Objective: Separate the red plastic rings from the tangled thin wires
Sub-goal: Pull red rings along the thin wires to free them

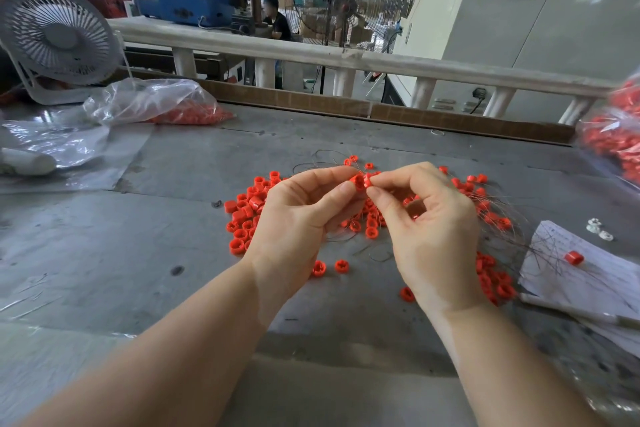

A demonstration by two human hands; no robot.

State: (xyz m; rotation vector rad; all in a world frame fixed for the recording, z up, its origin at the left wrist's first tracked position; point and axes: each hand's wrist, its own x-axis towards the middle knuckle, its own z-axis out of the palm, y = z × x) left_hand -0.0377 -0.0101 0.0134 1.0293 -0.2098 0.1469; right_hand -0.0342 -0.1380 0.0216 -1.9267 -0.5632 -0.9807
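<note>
Red ring [360, 181] pinched between fingers of left hand [298, 218] and right hand [429, 222].

The bag of red rings [620, 135] at right is blurred and edge-cut — hands hide some table rings [372, 218].

no legible text, paper sheet [585, 274] writing unreadable

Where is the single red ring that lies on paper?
In the head view, the red ring lies on the paper sheet, far right, beside thin wires.
</note>
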